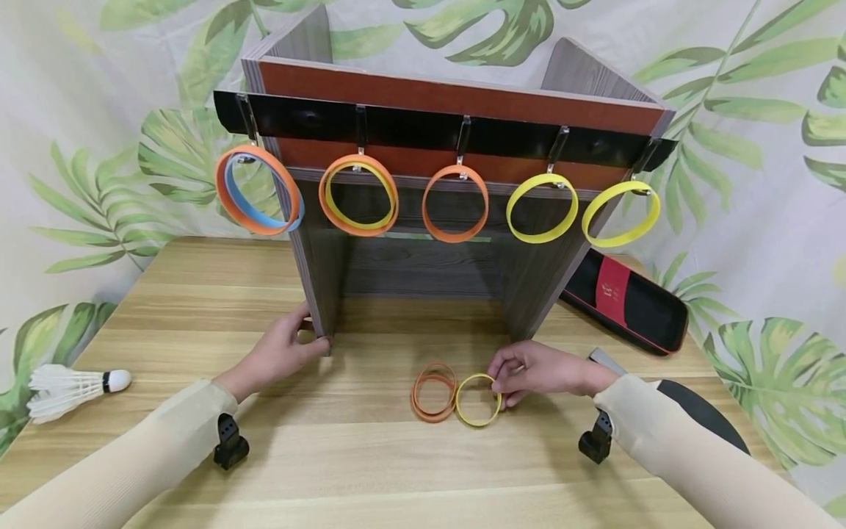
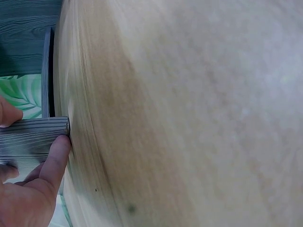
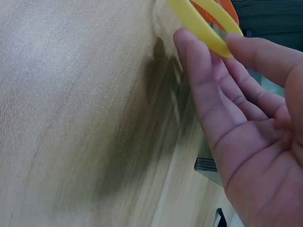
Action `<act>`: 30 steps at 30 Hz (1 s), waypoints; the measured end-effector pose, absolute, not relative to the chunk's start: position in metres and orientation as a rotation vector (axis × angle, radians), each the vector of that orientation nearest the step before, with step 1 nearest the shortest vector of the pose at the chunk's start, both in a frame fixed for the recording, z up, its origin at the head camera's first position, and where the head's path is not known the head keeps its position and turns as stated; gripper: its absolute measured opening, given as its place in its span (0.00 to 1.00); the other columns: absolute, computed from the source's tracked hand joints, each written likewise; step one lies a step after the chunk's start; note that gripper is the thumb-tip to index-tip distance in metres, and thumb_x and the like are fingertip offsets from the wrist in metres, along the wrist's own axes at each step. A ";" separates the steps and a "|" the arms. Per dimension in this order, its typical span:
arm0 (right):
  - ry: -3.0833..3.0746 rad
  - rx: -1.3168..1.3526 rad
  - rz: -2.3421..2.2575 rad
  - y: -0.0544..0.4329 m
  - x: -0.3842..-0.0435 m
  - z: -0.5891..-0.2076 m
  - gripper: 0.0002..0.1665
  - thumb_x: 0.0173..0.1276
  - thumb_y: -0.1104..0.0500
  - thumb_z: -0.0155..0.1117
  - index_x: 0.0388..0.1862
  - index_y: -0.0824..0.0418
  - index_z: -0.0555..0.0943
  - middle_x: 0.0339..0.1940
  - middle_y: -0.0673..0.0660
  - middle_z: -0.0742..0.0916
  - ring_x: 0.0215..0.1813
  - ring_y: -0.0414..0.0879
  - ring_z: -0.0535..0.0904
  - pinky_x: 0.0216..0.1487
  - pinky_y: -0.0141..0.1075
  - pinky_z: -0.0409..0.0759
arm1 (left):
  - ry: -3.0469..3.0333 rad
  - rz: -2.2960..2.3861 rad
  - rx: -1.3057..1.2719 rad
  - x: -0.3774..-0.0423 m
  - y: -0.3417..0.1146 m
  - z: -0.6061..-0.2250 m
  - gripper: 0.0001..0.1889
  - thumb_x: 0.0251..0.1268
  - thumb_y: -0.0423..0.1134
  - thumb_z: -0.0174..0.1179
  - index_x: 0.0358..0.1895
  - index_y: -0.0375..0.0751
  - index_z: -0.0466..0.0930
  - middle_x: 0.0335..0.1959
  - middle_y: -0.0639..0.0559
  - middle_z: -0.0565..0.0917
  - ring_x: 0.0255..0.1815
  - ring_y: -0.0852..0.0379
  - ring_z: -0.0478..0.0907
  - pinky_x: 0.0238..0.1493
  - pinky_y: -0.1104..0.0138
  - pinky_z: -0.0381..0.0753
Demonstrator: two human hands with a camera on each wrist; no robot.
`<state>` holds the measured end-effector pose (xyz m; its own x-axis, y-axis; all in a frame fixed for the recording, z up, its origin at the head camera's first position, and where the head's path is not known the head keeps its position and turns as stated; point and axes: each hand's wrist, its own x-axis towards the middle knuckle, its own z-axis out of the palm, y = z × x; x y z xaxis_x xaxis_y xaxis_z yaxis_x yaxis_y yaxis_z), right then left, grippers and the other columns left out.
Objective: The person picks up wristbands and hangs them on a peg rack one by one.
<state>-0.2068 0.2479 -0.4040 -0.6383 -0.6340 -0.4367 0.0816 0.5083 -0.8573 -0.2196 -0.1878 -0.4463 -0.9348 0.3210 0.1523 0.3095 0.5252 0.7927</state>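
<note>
My left hand point(image 1: 280, 351) grips the lower front corner of the left side panel point(image 1: 313, 294) of a grey wood-grain stand. In the left wrist view the thumb point(image 2: 57, 153) lies on the panel's end, with other fingers along its faces. My right hand point(image 1: 538, 369) pinches a yellow ring point(image 1: 479, 425) at its right side, between thumb and fingertips. The right wrist view shows this yellow ring point(image 3: 201, 28) between them, with orange behind it. Just left of the yellow ring, two overlapping orange rings point(image 1: 432, 420) show low over the tabletop point(image 1: 370, 470).
Along the stand's black hook strip point(image 1: 410, 125) hang orange, blue and yellow rings, including a lone orange ring point(image 1: 454, 238) on the middle hook. A shuttlecock point(image 1: 79, 386) lies far left. A black case with a red band point(image 1: 624, 301) sits right of the stand.
</note>
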 end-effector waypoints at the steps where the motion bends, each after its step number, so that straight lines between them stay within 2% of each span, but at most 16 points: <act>1: 1.974 -0.448 -1.186 0.248 -0.207 -0.403 0.17 0.75 0.65 0.65 0.54 0.78 0.77 0.40 0.60 0.88 0.39 0.43 0.88 0.49 0.42 0.90 | 2.730 1.416 0.562 -0.220 -0.188 -0.447 0.32 0.69 0.30 0.63 0.75 0.30 0.66 0.65 0.28 0.80 0.59 0.34 0.83 0.58 0.48 0.80; 7: 1.971 -0.447 -1.238 0.251 -0.206 -0.399 0.22 0.75 0.63 0.67 0.56 0.80 0.74 0.41 0.58 0.88 0.40 0.43 0.89 0.49 0.39 0.89 | 2.726 1.420 0.564 -0.219 -0.188 -0.446 0.31 0.69 0.29 0.63 0.74 0.29 0.67 0.64 0.28 0.81 0.59 0.34 0.83 0.57 0.47 0.80; 12: 1.972 -0.478 -1.299 0.247 -0.204 -0.392 0.25 0.74 0.60 0.69 0.56 0.79 0.74 0.43 0.56 0.89 0.43 0.45 0.90 0.52 0.45 0.89 | 2.717 1.437 0.569 -0.218 -0.187 -0.445 0.31 0.69 0.30 0.63 0.74 0.29 0.67 0.65 0.28 0.80 0.59 0.34 0.83 0.58 0.47 0.80; 25: 1.999 -0.659 -1.474 0.221 -0.195 -0.369 0.18 0.74 0.62 0.68 0.54 0.72 0.77 0.42 0.55 0.89 0.42 0.47 0.90 0.52 0.48 0.89 | 2.729 1.434 0.576 -0.219 -0.186 -0.445 0.31 0.69 0.30 0.63 0.74 0.29 0.68 0.63 0.28 0.82 0.59 0.35 0.83 0.58 0.47 0.80; 30: 1.973 -0.743 -1.576 0.208 -0.190 -0.359 0.19 0.74 0.64 0.68 0.53 0.77 0.75 0.41 0.53 0.90 0.41 0.44 0.91 0.50 0.47 0.90 | 2.725 1.438 0.575 -0.218 -0.186 -0.444 0.31 0.69 0.30 0.63 0.74 0.29 0.68 0.62 0.29 0.82 0.59 0.35 0.83 0.58 0.47 0.80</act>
